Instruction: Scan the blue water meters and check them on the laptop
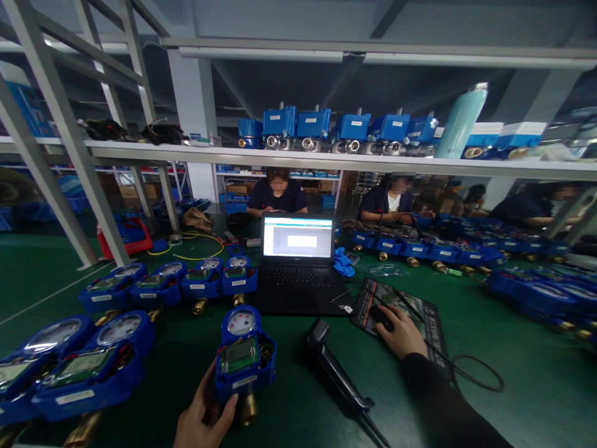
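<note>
My left hand grips the lower left side of a blue water meter, thumb in front and fingers along its side. The meter has a round dial, a green circuit board with a small display, and a brass pipe end facing me. My right hand rests over a black computer mouse, fingers curved on it, on a printed mouse pad. Between my hands a black barcode scanner lies on the green tabletop. Behind it stands an open laptop with a lit screen.
More blue meters stand in rows at left, with others at right. Blue gloves lie beside the laptop. Overhead, a shelf carries meters and a pale green bottle. Several people sit across the table.
</note>
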`<state>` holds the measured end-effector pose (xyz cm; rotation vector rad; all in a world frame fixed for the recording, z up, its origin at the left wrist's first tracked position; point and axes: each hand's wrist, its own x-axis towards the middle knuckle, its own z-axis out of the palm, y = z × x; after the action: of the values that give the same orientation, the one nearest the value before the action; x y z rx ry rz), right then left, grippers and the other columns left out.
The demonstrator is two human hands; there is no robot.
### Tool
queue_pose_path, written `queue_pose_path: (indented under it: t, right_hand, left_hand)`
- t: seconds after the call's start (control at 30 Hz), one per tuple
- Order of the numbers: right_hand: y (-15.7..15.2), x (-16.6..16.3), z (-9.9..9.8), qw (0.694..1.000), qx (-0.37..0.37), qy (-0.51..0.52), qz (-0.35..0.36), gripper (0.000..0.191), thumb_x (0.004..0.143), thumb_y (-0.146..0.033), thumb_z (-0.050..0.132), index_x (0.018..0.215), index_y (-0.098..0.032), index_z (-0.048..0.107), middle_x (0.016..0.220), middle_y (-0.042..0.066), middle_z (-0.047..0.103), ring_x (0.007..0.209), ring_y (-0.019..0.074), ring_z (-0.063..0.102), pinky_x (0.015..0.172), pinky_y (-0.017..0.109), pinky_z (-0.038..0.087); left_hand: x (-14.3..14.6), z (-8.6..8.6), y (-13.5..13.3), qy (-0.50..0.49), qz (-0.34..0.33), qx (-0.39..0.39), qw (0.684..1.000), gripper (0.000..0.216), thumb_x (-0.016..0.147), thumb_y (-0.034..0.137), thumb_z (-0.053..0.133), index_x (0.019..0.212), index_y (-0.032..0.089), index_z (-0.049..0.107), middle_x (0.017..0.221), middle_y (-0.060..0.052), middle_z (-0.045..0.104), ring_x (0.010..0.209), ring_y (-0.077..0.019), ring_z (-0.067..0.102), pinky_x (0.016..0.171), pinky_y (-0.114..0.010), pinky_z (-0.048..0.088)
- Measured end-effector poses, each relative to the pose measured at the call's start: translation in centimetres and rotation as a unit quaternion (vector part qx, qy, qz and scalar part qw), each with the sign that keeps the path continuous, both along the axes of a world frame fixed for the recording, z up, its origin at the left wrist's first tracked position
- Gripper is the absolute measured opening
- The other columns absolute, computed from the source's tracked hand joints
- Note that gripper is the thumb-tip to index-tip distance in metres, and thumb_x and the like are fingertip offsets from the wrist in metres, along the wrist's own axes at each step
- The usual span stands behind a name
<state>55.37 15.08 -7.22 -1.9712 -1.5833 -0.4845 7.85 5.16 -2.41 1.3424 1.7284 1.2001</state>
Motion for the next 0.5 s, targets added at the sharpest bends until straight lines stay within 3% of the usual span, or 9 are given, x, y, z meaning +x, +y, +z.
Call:
queue_pose_path:
  t: [0.27,0.4,0.5]
  right_hand:
    - [-0.03,0.1,0.1,1.0,-0.003,0.0,0.002,0.046,0.081,-0.041,0.047,0.12,-0.022,0.065,0.124,0.01,0.059,0.108,0.0269,0.059,0.094,0.043,0.05]
    - [-0.06,0.01,0.27,1.0,0.018,-0.001,-0.004,0.048,0.083,-0.042,0.044,0.122,-0.022,0.063,0.127,0.011,0.057,0.111,0.0261,0.058,0.095,0.041,0.05]
    - [-0.08,-0.11,0.35,1.0,0.012,-0.006,0.003,0.048,0.082,-0.042,0.045,0.122,-0.022,0.063,0.127,0.01,0.057,0.112,0.0258,0.058,0.096,0.04,0.049]
  left_hand:
    - [0.13,0.2,-0.02,-0.004,-0.002,0.011,1.0,0.095,0.068,0.074,0.055,0.136,0.008,0.045,0.101,-0.011,0.071,0.092,-0.0286,0.066,0.075,-0.034,0.054]
    - [0.31,0.56,-0.23,-0.025,-0.012,-0.016,0.999,0.098,0.069,0.074,0.054,0.141,0.009,0.039,0.112,-0.013,0.067,0.103,-0.0315,0.062,0.088,-0.041,0.05]
    - [0.15,0.4,-0.09,-0.046,-0.017,0.015,0.999,0.094,0.073,0.073,0.052,0.141,0.01,0.04,0.131,-0.017,0.055,0.122,-0.0356,0.049,0.103,-0.05,0.039]
